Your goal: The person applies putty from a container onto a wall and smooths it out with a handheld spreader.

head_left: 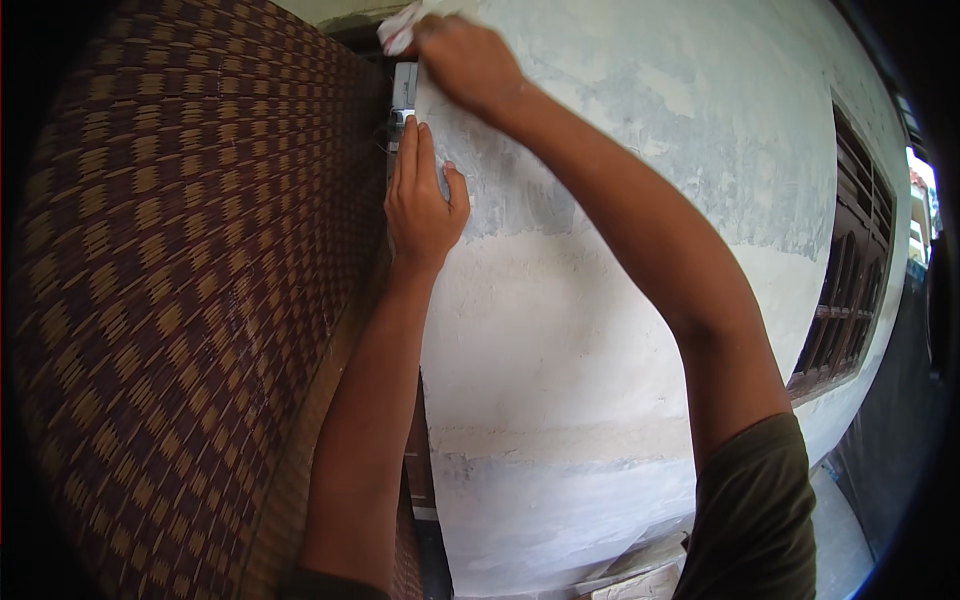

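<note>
My left hand (425, 205) lies flat with its fingers stretched upward and the thumb apart, against the edge of the wall. Its fingertips touch the lower end of a narrow pale grey box (404, 85), whose kind I cannot make out. Higher up, my right hand (468, 65) is closed on a crumpled white cloth (399, 32) with a reddish mark. The cloth is just above the box, by the dark gap at the wall's top left corner. My right fingers are partly hidden and slightly blurred.
A brown and tan woven panel (190, 230) rises close on the left. The patchy white and grey wall (560, 340) fills the middle. A dark wooden barred window (850, 260) is at the right. Flat cardboard-like pieces (645, 580) lie at the wall's foot.
</note>
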`<state>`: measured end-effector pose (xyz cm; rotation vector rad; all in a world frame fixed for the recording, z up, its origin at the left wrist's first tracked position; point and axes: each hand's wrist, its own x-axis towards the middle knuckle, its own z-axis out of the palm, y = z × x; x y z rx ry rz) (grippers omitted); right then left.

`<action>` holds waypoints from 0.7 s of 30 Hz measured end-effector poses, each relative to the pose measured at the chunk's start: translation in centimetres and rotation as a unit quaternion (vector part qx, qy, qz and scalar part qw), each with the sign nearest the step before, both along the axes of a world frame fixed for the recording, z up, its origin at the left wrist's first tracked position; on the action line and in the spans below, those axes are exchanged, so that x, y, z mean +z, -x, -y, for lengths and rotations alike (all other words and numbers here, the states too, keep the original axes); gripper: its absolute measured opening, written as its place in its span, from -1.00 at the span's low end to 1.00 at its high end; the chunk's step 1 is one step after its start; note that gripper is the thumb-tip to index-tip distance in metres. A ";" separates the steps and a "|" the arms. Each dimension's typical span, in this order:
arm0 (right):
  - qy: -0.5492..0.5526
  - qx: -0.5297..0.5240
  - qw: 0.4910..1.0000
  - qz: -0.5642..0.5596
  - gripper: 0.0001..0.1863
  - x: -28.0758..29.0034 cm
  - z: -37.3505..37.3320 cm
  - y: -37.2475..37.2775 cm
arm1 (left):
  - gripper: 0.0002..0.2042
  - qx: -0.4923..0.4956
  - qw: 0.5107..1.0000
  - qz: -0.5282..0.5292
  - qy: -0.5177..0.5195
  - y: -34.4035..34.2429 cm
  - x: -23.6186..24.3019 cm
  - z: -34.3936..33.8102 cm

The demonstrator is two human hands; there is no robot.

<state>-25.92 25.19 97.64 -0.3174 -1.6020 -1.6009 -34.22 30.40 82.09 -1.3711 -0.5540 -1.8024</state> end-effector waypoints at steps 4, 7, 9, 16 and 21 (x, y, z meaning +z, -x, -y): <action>0.027 -0.082 0.996 -0.020 -0.84 2.8 -2.0 -1.5 | -0.52 -0.014 1.000 -0.008 -0.004 -0.8 0.3 -0.2; 0.022 -0.064 0.995 0.069 -0.85 -0.2 -3.8 -0.3 | -0.51 -0.006 1.000 -0.004 -0.001 -0.5 0.3 -0.1; 0.064 -0.119 0.986 0.097 -0.83 -3.7 -2.3 1.0 | -0.51 -0.023 0.999 0.001 0.034 0.3 -0.3 0.1; -0.019 -0.016 1.000 0.003 -0.83 3.2 -1.6 -2.2 | -0.52 -0.011 1.000 -0.003 0.001 -0.8 0.2 -0.1; 0.040 -0.002 0.996 0.078 -0.78 -0.2 -3.0 -3.1 | -0.52 -0.011 1.000 0.001 0.006 -0.2 0.0 -0.1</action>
